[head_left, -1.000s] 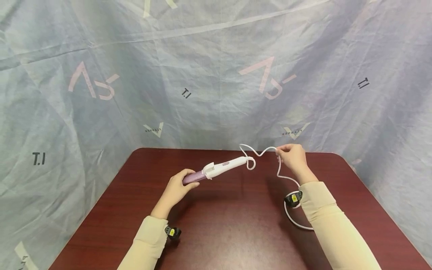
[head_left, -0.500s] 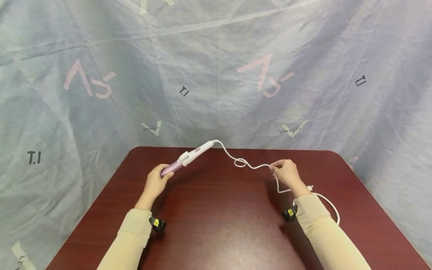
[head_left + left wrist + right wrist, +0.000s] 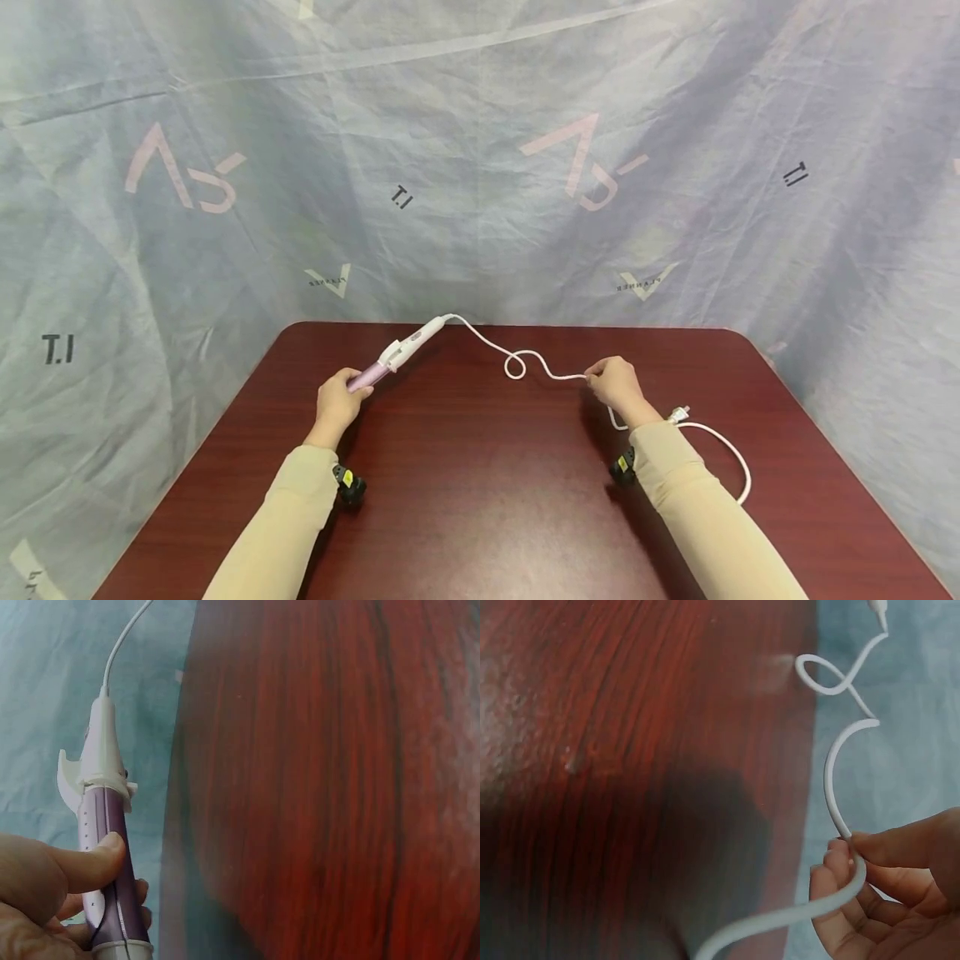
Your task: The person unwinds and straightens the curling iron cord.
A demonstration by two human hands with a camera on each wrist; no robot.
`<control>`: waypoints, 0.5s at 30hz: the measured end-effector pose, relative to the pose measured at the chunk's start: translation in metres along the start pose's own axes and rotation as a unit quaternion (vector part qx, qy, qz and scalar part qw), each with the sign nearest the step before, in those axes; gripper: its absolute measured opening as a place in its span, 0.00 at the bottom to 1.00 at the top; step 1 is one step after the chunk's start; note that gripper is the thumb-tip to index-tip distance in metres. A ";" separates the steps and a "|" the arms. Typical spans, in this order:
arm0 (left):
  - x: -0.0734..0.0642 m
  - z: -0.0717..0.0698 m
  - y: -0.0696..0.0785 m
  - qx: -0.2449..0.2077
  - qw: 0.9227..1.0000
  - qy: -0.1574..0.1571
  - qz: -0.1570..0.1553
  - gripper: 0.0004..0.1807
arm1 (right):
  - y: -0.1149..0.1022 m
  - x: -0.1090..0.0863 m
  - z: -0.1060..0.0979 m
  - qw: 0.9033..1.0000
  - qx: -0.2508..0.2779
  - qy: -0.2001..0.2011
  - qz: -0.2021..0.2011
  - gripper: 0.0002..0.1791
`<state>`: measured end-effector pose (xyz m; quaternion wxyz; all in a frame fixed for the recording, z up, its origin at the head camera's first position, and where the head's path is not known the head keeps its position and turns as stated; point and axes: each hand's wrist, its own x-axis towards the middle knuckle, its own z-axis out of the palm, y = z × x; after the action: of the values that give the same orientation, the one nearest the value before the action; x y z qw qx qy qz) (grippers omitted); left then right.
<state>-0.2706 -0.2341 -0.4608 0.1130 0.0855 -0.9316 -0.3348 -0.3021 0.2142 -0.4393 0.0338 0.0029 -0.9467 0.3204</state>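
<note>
A curling iron [image 3: 411, 343] with a white handle and purple barrel slants up toward the back of the table. My left hand [image 3: 337, 400] grips it by the barrel; in the left wrist view the thumb lies across the purple part [image 3: 112, 862]. From the handle's end a white cord [image 3: 480, 335] runs right, with one small loop midway. Between thumb and fingers, my right hand [image 3: 615, 385] pinches this cord, as the right wrist view shows. Past that hand the cord drops behind the forearm, and its plug [image 3: 679, 413] shows beside the right sleeve.
The dark red wooden table [image 3: 480, 500] has rounded far corners. A grey printed cloth [image 3: 480, 167] hangs right behind its far edge and along both sides. The cord's trailing part [image 3: 738, 467] curves to the right of the right forearm. Each wrist wears a small black camera [image 3: 349, 485].
My left hand has moved left with the curling iron, which now tilts more steeply. My right hand has come down and slightly left. The cord between them has straightened out, keeping one loop.
</note>
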 end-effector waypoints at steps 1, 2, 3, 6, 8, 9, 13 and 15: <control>0.000 0.002 -0.001 0.000 1.000 -0.003 -0.004 0.21 | 0.000 0.001 0.002 1.000 -0.011 0.001 -0.004 0.11; 0.000 0.004 -0.002 0.002 1.000 -0.006 -0.008 0.21 | 0.000 0.003 0.005 1.000 -0.022 0.000 -0.007 0.11; 0.000 0.006 -0.003 0.006 1.000 -0.009 -0.010 0.21 | 0.000 0.003 0.007 1.000 -0.029 -0.001 -0.007 0.10; -0.001 0.010 -0.005 0.023 1.000 -0.016 -0.013 0.21 | 0.003 0.004 0.014 0.999 -0.028 -0.016 0.002 0.10; -0.003 0.012 -0.007 0.030 0.999 -0.020 -0.014 0.20 | 0.005 0.004 0.018 0.999 -0.025 -0.023 0.011 0.10; -0.003 0.013 -0.008 0.033 0.999 -0.023 -0.015 0.20 | 0.006 0.003 0.020 0.999 -0.024 -0.022 0.014 0.10; -0.002 0.015 -0.007 0.024 0.999 -0.023 -0.021 0.20 | 0.009 0.003 0.025 1.000 -0.021 -0.002 0.013 0.10; -0.001 0.015 -0.006 0.022 0.999 -0.019 -0.025 0.20 | 0.009 0.003 0.026 1.000 -0.025 0.003 0.009 0.11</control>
<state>-0.2731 -0.2296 -0.4760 0.0855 0.1047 -0.9383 -0.3184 -0.3070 0.2055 -0.4651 0.0341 -0.0074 -0.9542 0.2970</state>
